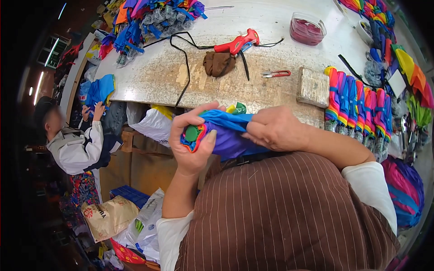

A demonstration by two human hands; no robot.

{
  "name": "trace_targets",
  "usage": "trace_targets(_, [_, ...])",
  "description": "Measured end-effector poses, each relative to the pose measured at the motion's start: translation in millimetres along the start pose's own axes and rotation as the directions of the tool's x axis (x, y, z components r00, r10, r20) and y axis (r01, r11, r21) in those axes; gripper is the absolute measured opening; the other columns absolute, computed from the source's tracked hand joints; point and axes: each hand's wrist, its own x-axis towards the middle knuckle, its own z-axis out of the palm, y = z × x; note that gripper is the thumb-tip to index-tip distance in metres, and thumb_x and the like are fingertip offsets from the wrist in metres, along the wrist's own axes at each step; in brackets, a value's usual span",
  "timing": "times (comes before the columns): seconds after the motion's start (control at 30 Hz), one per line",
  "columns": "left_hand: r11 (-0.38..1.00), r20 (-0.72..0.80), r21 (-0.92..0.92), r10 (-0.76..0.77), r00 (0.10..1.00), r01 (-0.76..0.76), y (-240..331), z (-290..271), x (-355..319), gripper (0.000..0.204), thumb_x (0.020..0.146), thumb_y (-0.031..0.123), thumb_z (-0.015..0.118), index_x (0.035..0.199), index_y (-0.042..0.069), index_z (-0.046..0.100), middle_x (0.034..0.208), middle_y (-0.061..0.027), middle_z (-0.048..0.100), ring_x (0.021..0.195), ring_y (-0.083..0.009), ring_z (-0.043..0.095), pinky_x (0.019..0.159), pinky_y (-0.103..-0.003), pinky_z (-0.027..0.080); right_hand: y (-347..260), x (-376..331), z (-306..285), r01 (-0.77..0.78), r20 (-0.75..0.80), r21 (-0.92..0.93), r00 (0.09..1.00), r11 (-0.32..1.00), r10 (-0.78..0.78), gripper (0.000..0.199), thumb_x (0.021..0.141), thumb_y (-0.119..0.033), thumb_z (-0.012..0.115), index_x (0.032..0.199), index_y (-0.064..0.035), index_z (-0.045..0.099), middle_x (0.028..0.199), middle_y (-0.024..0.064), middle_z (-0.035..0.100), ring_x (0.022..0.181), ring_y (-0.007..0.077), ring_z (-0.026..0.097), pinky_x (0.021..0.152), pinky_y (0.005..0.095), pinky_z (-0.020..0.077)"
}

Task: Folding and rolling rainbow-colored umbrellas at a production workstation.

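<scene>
Just in front of my striped apron I hold a folded rainbow umbrella (228,137), its cloth blue and purple along the side. My left hand (184,151) is wrapped round one end, where a round green tip sits inside a ring of bunched coloured cloth. With closed fingers my right hand (276,129) grips the blue cloth toward the other end. The umbrella's far end is hidden behind my right hand and the apron.
On the worn white table are a red glue gun (237,42) with a black cord, a brown cloth lump (219,63), red-handled snips (276,73), a wrapped block (313,86) and a plastic tub (307,29). Rolled umbrellas (357,101) line the right. A co-worker (74,140) handles blue cloth at left.
</scene>
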Motion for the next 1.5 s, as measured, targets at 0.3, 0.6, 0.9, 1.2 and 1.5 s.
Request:
trace_targets(0.3, [0.95,0.17,-0.3,0.141,0.975,-0.085,44,14,55,0.033,0.076,-0.008,0.06,0.099,0.007,0.042,0.09,-0.0165,0.058,0.081,-0.0278,0.063,0.08,-0.045,0.051,57,29,-96,-0.08,-0.073,0.871,0.955,0.485,0.288,0.014,0.078,-0.005,0.061,0.065,-0.0029,0.057,0.066,0.007,0.06,0.064,0.0204,0.059,0.06,0.0337,0.0466])
trace_targets(0.6, [0.91,0.162,-0.261,0.37,0.915,-0.322,97,80,106,0.037,0.072,-0.008,0.059,0.103,0.005,0.042,0.092,-0.0166,0.054,0.076,-0.0232,0.061,0.073,-0.038,0.054,5,83,-85,-0.271,0.361,0.877,0.916,0.396,-0.174,0.066,0.066,-0.023,0.085,0.119,0.0001,0.052,0.107,0.0091,0.061,0.096,0.0156,0.059,0.085,0.0311,0.0475])
trace_targets(0.9, [0.956,-0.137,-0.011,0.29,0.947,-0.294,55,73,127,0.05,0.081,-0.009,0.053,0.127,0.004,0.038,0.088,-0.0076,0.053,0.067,-0.0153,0.057,0.064,-0.028,0.051,21,75,-82,-0.378,0.337,0.76,0.925,0.529,0.177,0.053,0.068,-0.022,0.078,0.109,-0.003,0.05,0.088,0.0044,0.058,0.083,0.0108,0.057,0.075,0.0265,0.0476])
trace_targets(1.2, [0.967,-0.19,0.223,0.169,0.967,-0.125,4,36,144,0.055,0.082,-0.004,0.061,0.13,0.009,0.038,0.092,-0.0033,0.051,0.075,-0.0073,0.052,0.067,-0.02,0.045,47,46,-48,-0.489,0.319,0.658,0.87,0.573,0.376,0.067,0.068,-0.038,0.075,0.117,-0.0002,0.05,0.095,0.0093,0.061,0.087,0.018,0.059,0.081,0.0289,0.0463])
trace_targets(1.5, [0.766,0.021,-0.578,-0.33,0.944,0.281,-57,27,81,0.056,0.078,0.022,0.073,0.125,0.006,0.045,0.11,-0.0127,0.058,0.107,-0.0256,0.055,0.1,-0.043,0.04,31,39,-18,-0.704,0.285,0.161,0.704,0.692,0.65,0.07,0.068,-0.039,0.072,0.12,-0.0002,0.046,0.092,0.0244,0.063,0.086,0.0389,0.062,0.079,0.043,0.048])
